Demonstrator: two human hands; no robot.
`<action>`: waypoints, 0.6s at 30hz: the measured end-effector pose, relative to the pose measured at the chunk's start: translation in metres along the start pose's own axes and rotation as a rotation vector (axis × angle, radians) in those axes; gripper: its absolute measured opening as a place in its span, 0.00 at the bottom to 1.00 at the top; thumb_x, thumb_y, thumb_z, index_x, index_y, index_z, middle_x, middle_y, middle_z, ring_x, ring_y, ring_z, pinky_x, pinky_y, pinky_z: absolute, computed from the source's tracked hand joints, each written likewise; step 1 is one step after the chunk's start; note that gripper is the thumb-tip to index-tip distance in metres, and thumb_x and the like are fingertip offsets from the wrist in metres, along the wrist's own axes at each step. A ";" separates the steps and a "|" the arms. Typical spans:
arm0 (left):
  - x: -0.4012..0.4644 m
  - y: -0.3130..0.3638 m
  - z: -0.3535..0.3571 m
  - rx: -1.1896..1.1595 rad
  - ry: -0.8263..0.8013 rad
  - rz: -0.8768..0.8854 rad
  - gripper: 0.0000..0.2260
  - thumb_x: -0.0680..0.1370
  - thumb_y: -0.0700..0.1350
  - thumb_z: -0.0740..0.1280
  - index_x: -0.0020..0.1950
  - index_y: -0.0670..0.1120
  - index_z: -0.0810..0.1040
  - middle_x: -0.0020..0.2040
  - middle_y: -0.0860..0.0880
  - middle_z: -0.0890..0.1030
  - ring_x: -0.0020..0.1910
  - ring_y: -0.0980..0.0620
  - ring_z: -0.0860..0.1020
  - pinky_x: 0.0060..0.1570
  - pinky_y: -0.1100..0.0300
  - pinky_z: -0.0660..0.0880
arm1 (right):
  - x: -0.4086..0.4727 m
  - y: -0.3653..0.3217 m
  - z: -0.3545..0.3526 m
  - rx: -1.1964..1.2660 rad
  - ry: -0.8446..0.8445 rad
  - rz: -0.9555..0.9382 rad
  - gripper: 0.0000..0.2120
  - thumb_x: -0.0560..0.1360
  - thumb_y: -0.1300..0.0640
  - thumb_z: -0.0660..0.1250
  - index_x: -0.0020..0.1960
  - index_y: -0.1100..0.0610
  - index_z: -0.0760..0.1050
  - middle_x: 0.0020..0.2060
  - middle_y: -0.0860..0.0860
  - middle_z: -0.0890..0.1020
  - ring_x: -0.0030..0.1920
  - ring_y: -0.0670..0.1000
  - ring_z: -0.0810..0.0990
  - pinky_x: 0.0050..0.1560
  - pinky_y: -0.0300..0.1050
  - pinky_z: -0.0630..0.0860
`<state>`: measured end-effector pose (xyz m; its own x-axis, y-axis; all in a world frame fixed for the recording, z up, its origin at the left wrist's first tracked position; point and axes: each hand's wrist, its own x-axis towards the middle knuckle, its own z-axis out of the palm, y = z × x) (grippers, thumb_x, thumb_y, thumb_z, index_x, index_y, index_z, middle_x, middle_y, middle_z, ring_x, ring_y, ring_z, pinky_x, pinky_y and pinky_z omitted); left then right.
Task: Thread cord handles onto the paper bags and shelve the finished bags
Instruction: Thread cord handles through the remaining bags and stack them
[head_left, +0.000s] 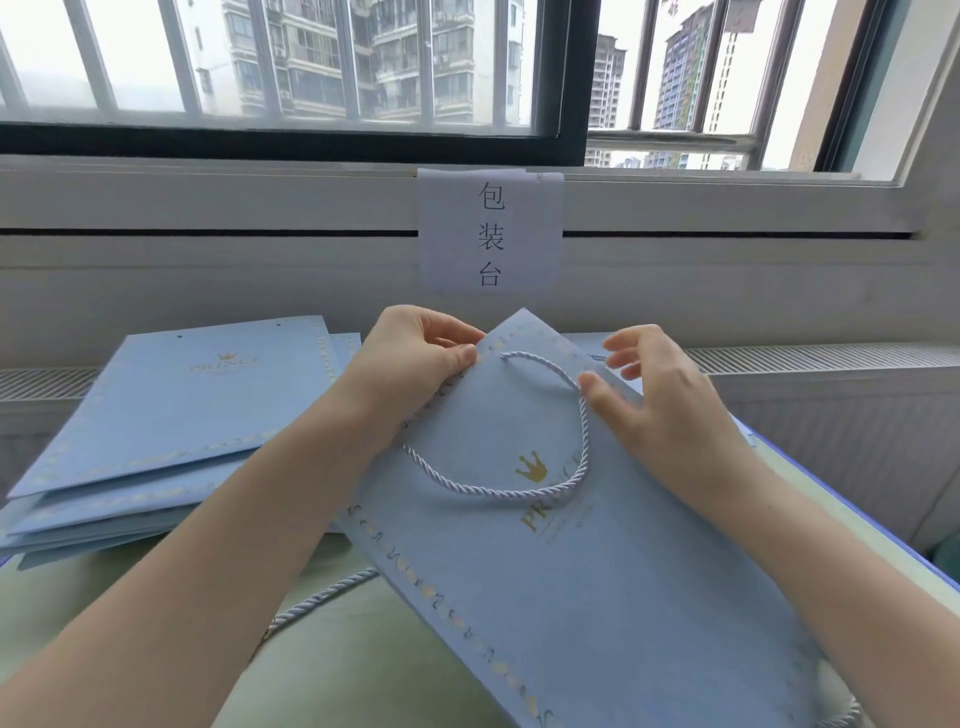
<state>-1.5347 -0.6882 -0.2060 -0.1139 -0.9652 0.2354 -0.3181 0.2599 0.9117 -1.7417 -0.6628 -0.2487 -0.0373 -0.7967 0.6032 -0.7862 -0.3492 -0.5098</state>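
The paper bag (597, 545) lies tilted across the near centre, its mouth edge toward the far side. One cord handle (519, 488) already loops across its upper face. My left hand (415, 353) pinches the top edge at the left corner. My right hand (654, 384) rests released on the right of that edge, thumb beside the cord. Judgement: threading is under way. The next move calls for feeding the second cord (317, 597), which lies on the table (337, 675), through the remaining holes. Unthreaded bags (171, 415) are stacked far left.

Held bag (597, 561): cord loop (519, 457) on it; bag stack (171, 431) left; sign (491, 231) behind; loose cord (317, 597) at lower left.
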 end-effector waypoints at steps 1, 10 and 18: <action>0.001 0.000 -0.001 -0.008 0.052 0.023 0.07 0.77 0.37 0.66 0.47 0.47 0.83 0.40 0.46 0.83 0.33 0.53 0.79 0.35 0.62 0.78 | 0.002 0.003 -0.003 -0.025 -0.038 0.052 0.16 0.76 0.45 0.62 0.60 0.52 0.68 0.51 0.46 0.74 0.52 0.46 0.72 0.54 0.46 0.69; 0.005 -0.004 -0.001 0.096 0.150 0.139 0.09 0.77 0.37 0.66 0.55 0.46 0.80 0.41 0.47 0.81 0.34 0.54 0.76 0.33 0.68 0.74 | 0.013 0.009 -0.023 0.207 -0.139 0.207 0.03 0.76 0.52 0.67 0.45 0.51 0.76 0.41 0.54 0.82 0.37 0.50 0.77 0.39 0.43 0.72; 0.005 -0.008 0.000 0.863 0.355 0.200 0.26 0.80 0.55 0.57 0.76 0.49 0.57 0.66 0.44 0.68 0.67 0.42 0.63 0.60 0.48 0.63 | 0.013 0.010 -0.028 0.492 0.064 0.424 0.04 0.76 0.55 0.68 0.44 0.55 0.79 0.38 0.49 0.82 0.35 0.44 0.79 0.36 0.37 0.74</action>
<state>-1.5325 -0.6949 -0.2118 0.0060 -0.8160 0.5781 -0.9247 0.2155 0.3138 -1.7672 -0.6631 -0.2290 -0.3302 -0.8895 0.3158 -0.3218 -0.2084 -0.9236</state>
